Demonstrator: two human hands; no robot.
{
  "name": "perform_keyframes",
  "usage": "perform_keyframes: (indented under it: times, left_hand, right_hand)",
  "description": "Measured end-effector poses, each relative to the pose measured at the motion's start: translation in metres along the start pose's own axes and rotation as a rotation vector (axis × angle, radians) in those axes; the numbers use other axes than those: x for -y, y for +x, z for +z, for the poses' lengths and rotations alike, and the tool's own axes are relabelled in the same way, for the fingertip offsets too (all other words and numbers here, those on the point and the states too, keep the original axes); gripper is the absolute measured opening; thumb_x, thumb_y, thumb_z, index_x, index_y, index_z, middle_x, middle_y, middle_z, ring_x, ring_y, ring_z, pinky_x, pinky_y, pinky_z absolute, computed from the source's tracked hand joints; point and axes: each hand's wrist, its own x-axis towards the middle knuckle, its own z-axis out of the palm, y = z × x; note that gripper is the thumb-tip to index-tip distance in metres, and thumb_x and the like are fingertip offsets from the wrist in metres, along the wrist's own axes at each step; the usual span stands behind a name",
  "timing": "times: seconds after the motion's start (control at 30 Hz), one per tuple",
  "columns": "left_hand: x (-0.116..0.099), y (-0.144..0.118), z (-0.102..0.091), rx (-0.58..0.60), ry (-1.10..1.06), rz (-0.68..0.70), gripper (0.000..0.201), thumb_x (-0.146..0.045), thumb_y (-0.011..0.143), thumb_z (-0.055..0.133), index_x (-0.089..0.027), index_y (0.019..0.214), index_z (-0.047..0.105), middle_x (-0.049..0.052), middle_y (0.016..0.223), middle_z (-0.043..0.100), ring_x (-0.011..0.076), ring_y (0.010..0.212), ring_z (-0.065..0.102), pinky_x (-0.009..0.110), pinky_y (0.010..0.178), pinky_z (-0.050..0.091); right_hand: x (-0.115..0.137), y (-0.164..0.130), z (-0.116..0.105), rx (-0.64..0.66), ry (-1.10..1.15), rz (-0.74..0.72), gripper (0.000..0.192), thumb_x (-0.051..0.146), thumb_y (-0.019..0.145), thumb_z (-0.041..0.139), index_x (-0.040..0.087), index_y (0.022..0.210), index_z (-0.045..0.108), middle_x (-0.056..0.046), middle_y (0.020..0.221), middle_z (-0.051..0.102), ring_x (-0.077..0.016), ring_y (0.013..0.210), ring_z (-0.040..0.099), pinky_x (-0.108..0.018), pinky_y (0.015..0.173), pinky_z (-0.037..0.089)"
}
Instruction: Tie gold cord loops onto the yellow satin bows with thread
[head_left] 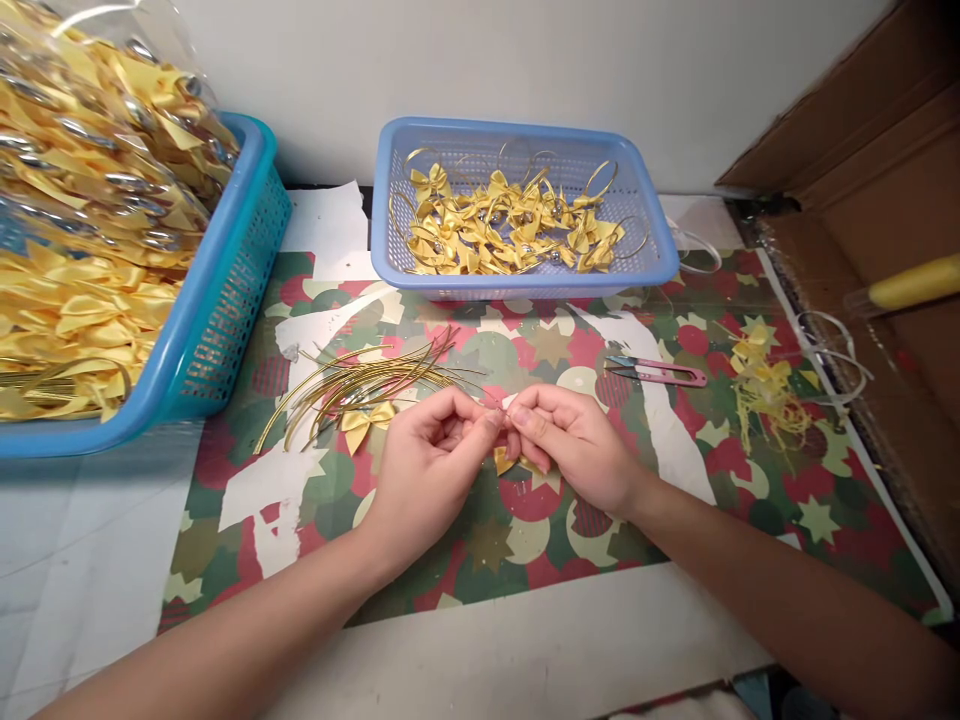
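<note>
My left hand (431, 455) and my right hand (581, 445) meet over the middle of the mat, both closed in a pinch. Fingertip to fingertip, they grip a thin cord that is mostly hidden by the fingers. Just below them shows part of a yellow ribbon bow (504, 461); whether it hangs from the cord I cannot tell. Beside my left hand lies another yellow satin bow (367, 424), next to a loose bundle of gold cords (360, 378). Pink-handled thread snips (656, 371) lie beyond my right hand, blades pointing left.
A blue basket (525, 280) at the back holds bows on gold loops. At left, a larger blue basket (232, 330) holds yellow bows and a plastic bag (112, 150) of them. Yellow scraps (772, 390) lie right, near a cardboard box (862, 200). A patterned, torn mat (487, 550) covers the table.
</note>
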Motion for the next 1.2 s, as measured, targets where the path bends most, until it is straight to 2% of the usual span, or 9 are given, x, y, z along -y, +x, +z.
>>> perform_keyframes:
  times: [0.47,0.57,0.73,0.83,0.93,1.07,1.2]
  left_hand:
    - [0.0,0.0,-0.001,0.01,-0.021,-0.016,0.019,-0.021,0.081,0.065,-0.015,0.063,0.06,-0.003,0.056,0.062,0.0039,0.048,0.05,0.012,0.045,0.038]
    - [0.002,0.001,-0.002,0.01,-0.018,-0.024,0.019,-0.023,0.08,0.066,-0.015,0.064,0.062,-0.003,0.057,0.063,0.004,0.048,0.051,0.012,0.045,0.038]
    - [0.006,0.001,-0.006,0.072,-0.013,-0.05,0.018,-0.028,0.08,0.068,-0.016,0.068,0.065,0.001,0.065,0.067,0.0084,0.059,0.059,0.016,0.054,0.046]
    - [0.009,0.0,-0.008,0.097,0.018,-0.05,0.02,-0.032,0.082,0.067,-0.016,0.07,0.066,0.001,0.067,0.067,0.0087,0.058,0.056,0.017,0.054,0.043]
    - [0.01,0.001,-0.011,0.133,0.039,-0.03,0.021,-0.033,0.083,0.067,-0.016,0.071,0.066,0.001,0.064,0.062,0.008,0.056,0.049,0.018,0.051,0.038]
    - [0.01,0.002,-0.012,0.206,0.021,-0.011,0.02,-0.033,0.083,0.068,-0.016,0.072,0.068,0.0,0.066,0.06,0.008,0.059,0.047,0.017,0.054,0.038]
    - [0.009,0.002,-0.011,0.224,0.015,-0.014,0.019,-0.033,0.083,0.068,-0.017,0.073,0.069,0.0,0.067,0.059,0.008,0.061,0.047,0.017,0.056,0.038]
  right_hand:
    - [0.001,0.0,0.001,-0.023,0.006,-0.006,0.026,0.04,0.094,0.055,0.017,0.082,0.058,0.006,0.057,0.051,-0.0054,0.047,0.039,-0.021,0.047,0.035]
    - [0.001,0.003,0.0,-0.065,0.08,-0.04,0.025,0.042,0.091,0.06,0.019,0.081,0.057,0.007,0.051,0.049,-0.0071,0.05,0.047,-0.022,0.055,0.044]
    - [0.004,0.008,-0.006,-0.086,0.169,-0.084,0.022,0.041,0.086,0.067,0.021,0.084,0.058,0.002,0.066,0.068,-0.0111,0.066,0.065,-0.028,0.073,0.056]
    - [0.01,0.007,-0.009,-0.114,0.063,-0.161,0.015,0.033,0.086,0.067,0.021,0.083,0.061,-0.002,0.086,0.074,-0.0145,0.084,0.07,-0.031,0.082,0.057]
    - [0.014,0.004,-0.011,-0.11,-0.136,-0.272,0.006,0.023,0.085,0.069,0.021,0.082,0.065,-0.004,0.101,0.073,-0.0173,0.101,0.068,-0.034,0.087,0.056]
    - [0.015,0.004,-0.012,-0.081,-0.39,-0.504,0.008,0.014,0.085,0.067,0.022,0.083,0.067,-0.003,0.09,0.072,-0.0166,0.095,0.067,-0.035,0.085,0.056]
    - [0.014,0.005,-0.013,-0.08,-0.501,-0.658,0.013,0.009,0.087,0.064,0.021,0.082,0.064,-0.003,0.08,0.069,-0.0158,0.087,0.064,-0.032,0.076,0.055]
